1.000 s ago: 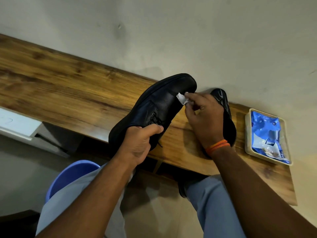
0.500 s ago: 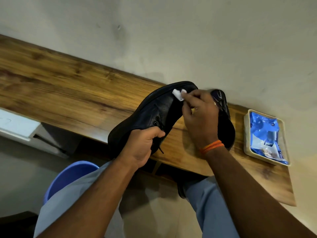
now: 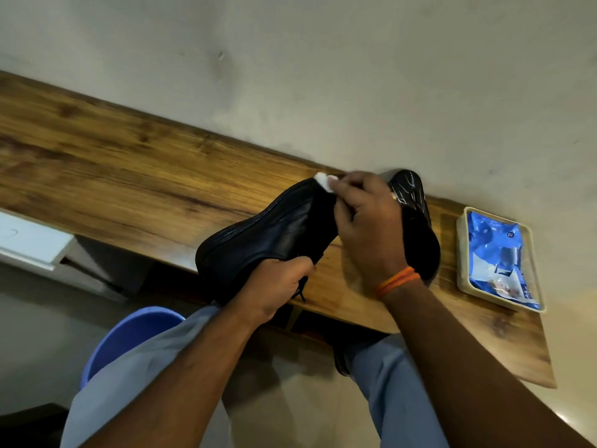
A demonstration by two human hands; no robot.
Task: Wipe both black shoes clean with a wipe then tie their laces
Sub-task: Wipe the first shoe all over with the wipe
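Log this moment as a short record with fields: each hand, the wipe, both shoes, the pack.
left hand: grips the held shoe near its laces
right hand: pinches the wipe
wipe: small, white, pressed on the held shoe's toe end
held shoe: black, lifted, tilted above the wooden shelf
second shoe: black, lying on the shelf behind the right hand
blue pack: in a cream tray at the shelf's right end
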